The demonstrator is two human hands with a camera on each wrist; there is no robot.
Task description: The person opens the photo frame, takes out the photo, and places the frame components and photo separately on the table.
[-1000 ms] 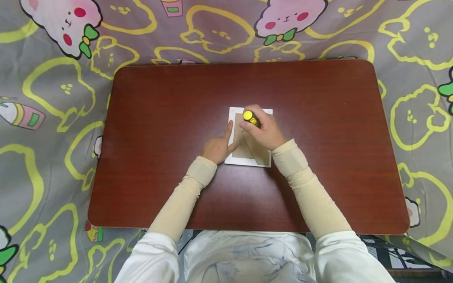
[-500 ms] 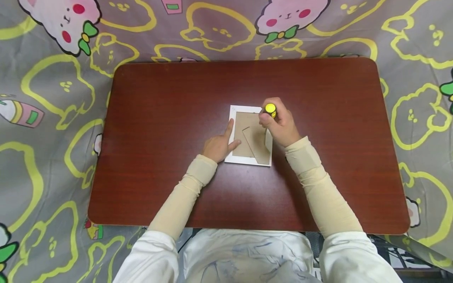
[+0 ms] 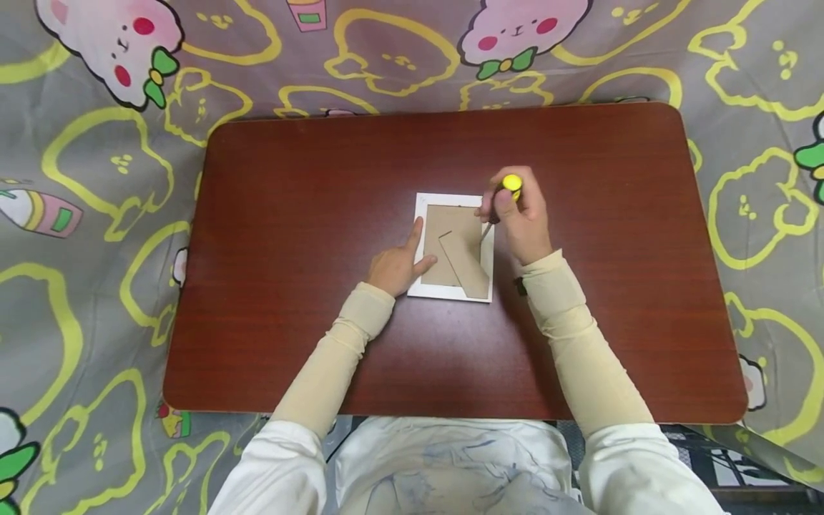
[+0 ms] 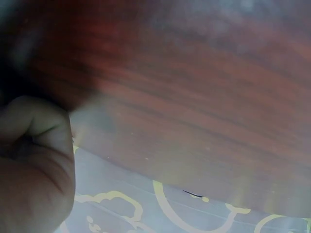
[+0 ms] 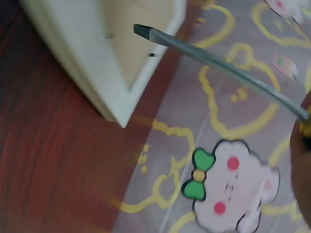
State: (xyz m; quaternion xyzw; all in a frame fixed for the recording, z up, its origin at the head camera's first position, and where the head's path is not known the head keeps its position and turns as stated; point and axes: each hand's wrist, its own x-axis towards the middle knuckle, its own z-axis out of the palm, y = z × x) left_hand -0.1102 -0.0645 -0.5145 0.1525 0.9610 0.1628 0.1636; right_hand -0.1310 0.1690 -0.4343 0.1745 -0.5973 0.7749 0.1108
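A white photo frame lies face down mid-table, its brown backing board and folded easel leg showing. My left hand rests along the frame's left side, index finger and thumb extended onto it. In the left wrist view, the side of that hand shows with curled outer fingers. My right hand grips a flathead screwdriver by its yellow and black handle, tilted over the frame's right border. The right wrist view shows its flat metal tip over the backing, near a small dark tab.
The frame lies on a reddish-brown wooden table with rounded corners. A grey patterned cloth with yellow outlines and pink cartoon figures surrounds the table's back and sides. The person's torso is at the near edge.
My right hand has moved right with the screwdriver, from over the backing's upper part to the frame's right side, and its shaft has come into view. My left hand has stayed put.
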